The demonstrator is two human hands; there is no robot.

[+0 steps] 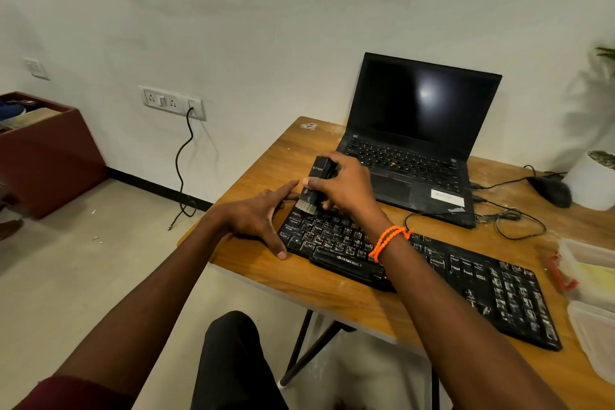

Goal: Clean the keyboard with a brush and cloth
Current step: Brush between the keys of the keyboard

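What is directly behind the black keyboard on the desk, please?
An open laptop with a dark screen stands behind the keyboard. The right hand, holding the brush, covers part of the laptop's near left corner.

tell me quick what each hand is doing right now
Left hand: open, fingers spread, resting at the keyboard's left end.
Right hand: holding the brush, bristles on the keys.

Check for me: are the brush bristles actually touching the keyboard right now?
Touching. The head view shows the right hand holding the brush upright, and its pale bristles meet the top-left corner keys of the black keyboard with no gap showing.
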